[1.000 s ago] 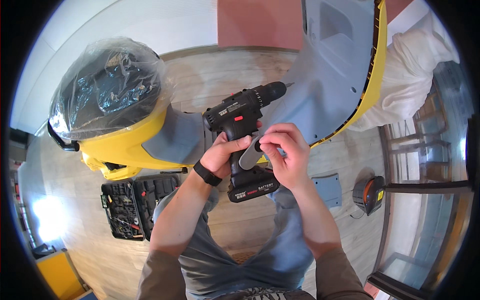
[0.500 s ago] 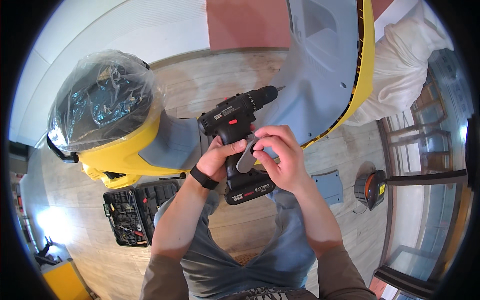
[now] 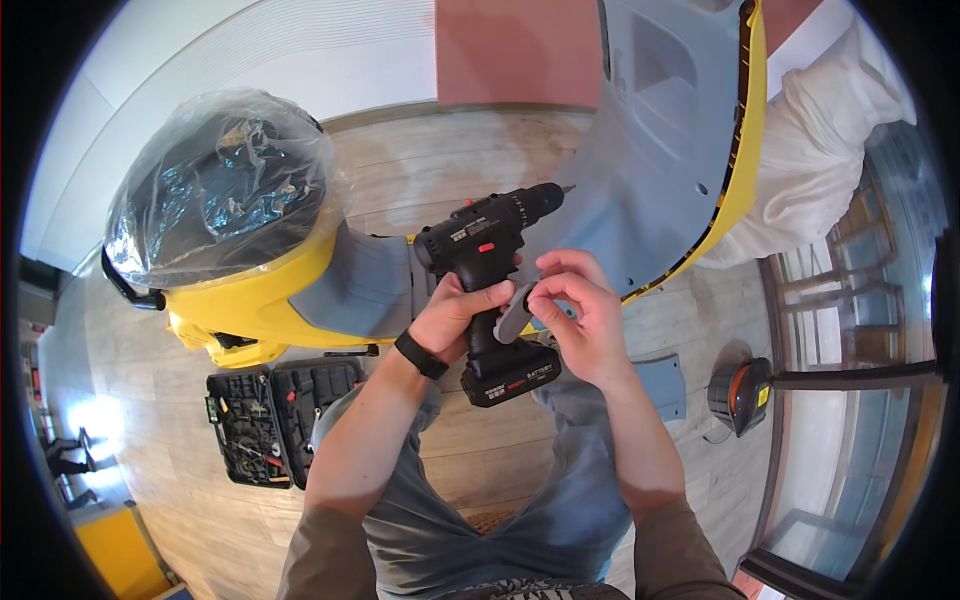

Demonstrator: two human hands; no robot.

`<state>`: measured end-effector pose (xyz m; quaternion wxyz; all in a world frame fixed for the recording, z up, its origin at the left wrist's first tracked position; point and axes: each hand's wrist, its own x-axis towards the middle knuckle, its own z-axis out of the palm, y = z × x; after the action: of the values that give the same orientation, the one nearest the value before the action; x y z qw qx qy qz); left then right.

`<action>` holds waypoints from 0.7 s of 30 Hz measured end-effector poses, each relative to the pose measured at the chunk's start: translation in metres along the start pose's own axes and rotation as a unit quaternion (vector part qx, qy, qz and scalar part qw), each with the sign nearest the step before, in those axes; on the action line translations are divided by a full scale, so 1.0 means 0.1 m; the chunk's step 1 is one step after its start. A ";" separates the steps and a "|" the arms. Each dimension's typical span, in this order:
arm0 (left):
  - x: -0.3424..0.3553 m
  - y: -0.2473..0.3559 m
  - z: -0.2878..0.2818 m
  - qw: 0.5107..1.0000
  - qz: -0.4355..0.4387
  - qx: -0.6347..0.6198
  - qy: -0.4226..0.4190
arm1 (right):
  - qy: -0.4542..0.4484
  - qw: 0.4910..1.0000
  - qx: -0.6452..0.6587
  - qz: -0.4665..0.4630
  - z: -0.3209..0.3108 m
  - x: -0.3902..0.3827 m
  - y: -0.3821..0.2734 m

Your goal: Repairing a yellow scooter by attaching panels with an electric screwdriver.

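Note:
A black cordless drill [image 3: 482,242] points up and to the right, its bit toward the grey front shield of a yellow scooter [image 3: 690,140]. My left hand [image 3: 445,315] is wrapped round its grip, with the thumb against a flat grey rounded piece [image 3: 511,318] lying alongside the handle. The thumb and fingers of my right hand [image 3: 588,325] pinch the upper right end of that piece, where a small dark spot shows. What kind of part it is I cannot make out. The drill's battery base hangs above my lap.
The scooter's seat [image 3: 225,195] is wrapped in clear plastic. An open black tool case [image 3: 285,420] lies on the floor at left. On the right are a grey-blue panel [image 3: 662,385], a round black-and-orange object [image 3: 740,390], white cloth [image 3: 810,150] and a glass door.
The drill and both hands have shifted slightly right within the picture, as has the scooter behind them. The grip on the drill and the grey piece looks the same.

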<state>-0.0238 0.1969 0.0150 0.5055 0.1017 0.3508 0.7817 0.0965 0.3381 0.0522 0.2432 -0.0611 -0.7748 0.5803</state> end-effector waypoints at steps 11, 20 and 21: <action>0.02 -0.04 -0.09 1.000 -0.008 0.003 0.016 | 0.009 0.988 -0.149 -0.031 0.09 -0.01 0.00; 0.03 -0.05 -0.12 1.000 -0.020 -0.011 0.007 | 0.056 0.990 -0.125 -0.036 0.17 -0.02 0.07; 0.03 -0.05 -0.13 1.000 -0.018 -0.012 0.008 | 0.054 0.990 -0.125 -0.036 0.19 -0.02 0.07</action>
<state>-0.0284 0.1950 0.0022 0.5182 0.0830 0.3470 0.7773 0.0881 0.3232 0.0416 0.2959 -0.0939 -0.8289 0.4653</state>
